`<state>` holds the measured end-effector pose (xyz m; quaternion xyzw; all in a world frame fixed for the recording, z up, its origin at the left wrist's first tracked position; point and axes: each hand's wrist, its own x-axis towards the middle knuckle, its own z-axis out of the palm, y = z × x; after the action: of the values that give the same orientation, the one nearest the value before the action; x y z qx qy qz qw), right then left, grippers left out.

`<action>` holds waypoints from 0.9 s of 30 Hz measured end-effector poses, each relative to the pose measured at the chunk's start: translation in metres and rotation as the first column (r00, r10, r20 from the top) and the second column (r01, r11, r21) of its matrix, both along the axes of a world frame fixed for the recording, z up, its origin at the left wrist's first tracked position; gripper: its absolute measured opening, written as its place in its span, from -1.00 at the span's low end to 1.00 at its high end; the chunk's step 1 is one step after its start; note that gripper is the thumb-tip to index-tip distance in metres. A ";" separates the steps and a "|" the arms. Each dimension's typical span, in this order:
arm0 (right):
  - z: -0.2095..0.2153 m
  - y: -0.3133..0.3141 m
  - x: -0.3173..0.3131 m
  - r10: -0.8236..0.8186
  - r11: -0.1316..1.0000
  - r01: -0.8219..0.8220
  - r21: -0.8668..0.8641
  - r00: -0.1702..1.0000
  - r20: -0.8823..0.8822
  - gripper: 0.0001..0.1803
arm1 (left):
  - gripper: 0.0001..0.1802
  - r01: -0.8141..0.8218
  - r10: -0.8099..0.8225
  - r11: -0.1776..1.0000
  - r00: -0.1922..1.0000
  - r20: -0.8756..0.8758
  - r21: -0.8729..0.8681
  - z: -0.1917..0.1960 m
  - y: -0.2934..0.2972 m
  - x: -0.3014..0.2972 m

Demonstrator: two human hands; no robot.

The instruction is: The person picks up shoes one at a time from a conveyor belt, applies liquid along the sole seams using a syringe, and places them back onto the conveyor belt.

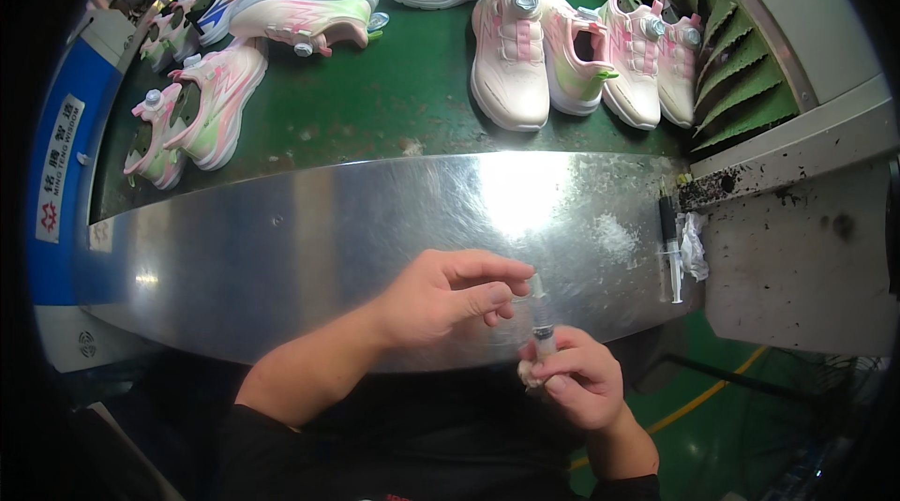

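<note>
My right hand (583,377) is closed around the lower end of a clear syringe (541,309), which stands nearly upright over the metal table edge. A small crumpled whitish piece, perhaps tissue, shows by those fingers. To the left, my left hand (450,295) has its index finger and thumb stretched toward the syringe's upper end, with a gap between them. Its index fingertip is very close to the syringe tip; whether they touch I cannot tell. The other left fingers are curled and partly hidden.
Behind the curved metal table (375,220) runs a green conveyor belt (412,70) with several pink, white and green sneakers (511,60). At the table's right lie a black-and-white syringe (670,248) and crumpled white tissue (694,248). Green strip flaps (750,70) hang at the machine opening, far right.
</note>
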<state>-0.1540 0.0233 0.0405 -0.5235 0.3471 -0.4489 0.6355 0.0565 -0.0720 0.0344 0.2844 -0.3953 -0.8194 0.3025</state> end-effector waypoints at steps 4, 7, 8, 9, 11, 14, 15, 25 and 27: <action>-0.017 0.009 0.005 0.057 0.973 -0.129 0.193 0.939 0.339 -0.84 | -0.72 0.045 -0.038 0.997 0.992 -0.120 0.057 -0.007 0.001 0.004; -0.030 0.013 0.009 0.054 0.959 -0.184 0.216 0.866 0.497 -0.83 | -0.73 0.038 -0.003 0.989 0.972 -0.235 0.145 -0.009 0.002 0.006; -0.033 0.014 0.010 0.055 0.959 -0.186 0.216 0.865 0.498 -0.83 | -0.75 0.047 -0.005 0.986 0.967 -0.255 0.159 -0.009 0.002 0.007; -0.035 0.014 0.011 0.061 0.955 -0.209 0.213 0.835 0.547 -0.82 | -0.77 0.056 -0.007 0.983 0.962 -0.274 0.173 -0.009 0.002 0.007; -0.038 0.014 0.013 0.066 0.950 -0.233 0.209 0.802 0.594 -0.82 | -0.78 0.057 0.001 0.976 0.964 -0.267 0.210 -0.005 0.002 0.008; -0.039 0.014 0.015 0.071 0.935 -0.281 0.218 0.747 0.661 -0.81 | -0.81 0.054 0.019 0.965 0.962 -0.274 0.258 -0.002 0.002 0.008; -0.039 0.014 0.015 0.081 0.937 -0.278 0.212 0.762 0.643 -0.82 | -0.84 0.052 0.029 0.961 0.958 -0.286 0.270 -0.002 0.003 0.008; -0.021 0.008 0.024 0.101 0.994 -0.100 -0.045 0.995 0.013 -0.87 | -0.93 0.029 -0.012 0.991 0.991 -0.131 0.132 -0.002 0.002 0.011; -0.020 0.006 0.026 0.082 0.990 -0.087 -0.115 0.995 -0.053 -0.86 | -0.91 0.013 -0.002 0.997 0.988 -0.155 0.070 -0.005 0.002 0.010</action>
<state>-0.1283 0.0295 0.0203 -0.5846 0.3128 -0.4285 0.6138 0.0665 -0.0703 0.0294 0.2291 -0.3426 -0.8536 0.3188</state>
